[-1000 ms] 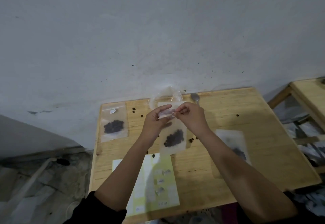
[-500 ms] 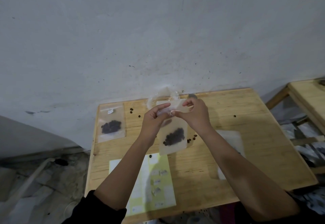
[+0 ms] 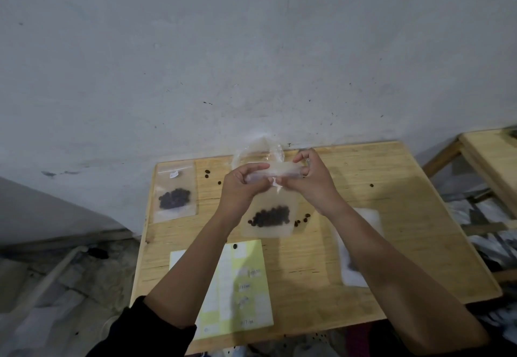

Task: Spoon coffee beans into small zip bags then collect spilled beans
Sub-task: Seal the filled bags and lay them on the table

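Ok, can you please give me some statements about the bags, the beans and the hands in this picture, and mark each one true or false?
1. The left hand and the right hand both hold the top of one zip bag. True.
2. This zip bag is empty. False: dark coffee beans sit in its lower part.
3. Loose beans lie on the table. True.
4. The second bag lies at the table's right edge. False: it lies flat at the far left corner, with beans inside.
5. A yellow-green sheet lies on the near part of the table. True.
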The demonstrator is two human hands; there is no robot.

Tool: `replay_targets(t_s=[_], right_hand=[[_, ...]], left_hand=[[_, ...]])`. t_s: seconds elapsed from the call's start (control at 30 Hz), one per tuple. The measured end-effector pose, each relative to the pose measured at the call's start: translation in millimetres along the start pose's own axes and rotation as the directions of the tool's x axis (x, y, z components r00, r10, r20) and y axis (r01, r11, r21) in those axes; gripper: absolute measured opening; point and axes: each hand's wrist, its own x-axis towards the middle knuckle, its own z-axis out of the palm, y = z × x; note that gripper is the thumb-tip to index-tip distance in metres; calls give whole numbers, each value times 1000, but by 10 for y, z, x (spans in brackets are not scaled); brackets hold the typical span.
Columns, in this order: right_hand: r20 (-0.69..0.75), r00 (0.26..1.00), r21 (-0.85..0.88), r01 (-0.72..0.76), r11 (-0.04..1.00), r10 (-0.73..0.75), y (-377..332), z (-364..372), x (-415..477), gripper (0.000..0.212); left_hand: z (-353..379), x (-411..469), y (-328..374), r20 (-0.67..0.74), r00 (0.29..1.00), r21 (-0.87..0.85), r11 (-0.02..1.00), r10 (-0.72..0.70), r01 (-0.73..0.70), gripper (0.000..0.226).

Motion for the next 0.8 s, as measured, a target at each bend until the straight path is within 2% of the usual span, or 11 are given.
replay_targets(t_s=[0.17, 0.3, 0.47, 0.63, 0.8], right_hand=[[21, 999, 51, -40, 998, 39, 12, 32, 47, 46], [38, 995, 139, -94, 986, 90, 16, 66, 127, 43], [44, 994, 136, -107, 985, 102, -89, 229, 263, 42], [76, 995, 106, -65, 992, 57, -243, 663, 339, 40], [134, 991, 35, -2, 999, -2, -233, 1324, 380, 61]], left_hand=[[2, -14, 20, -46, 999, -2, 1000, 23, -23, 31], [-43, -16, 73, -44, 992, 20, 993, 120, -119, 35], [-282, -67, 30, -29, 989, 1, 989, 145, -145, 53], [-650, -82, -30, -166, 978, 40, 992, 128, -123, 54], [-1182, 65, -72, -334, 941, -40, 997, 54, -71, 52]])
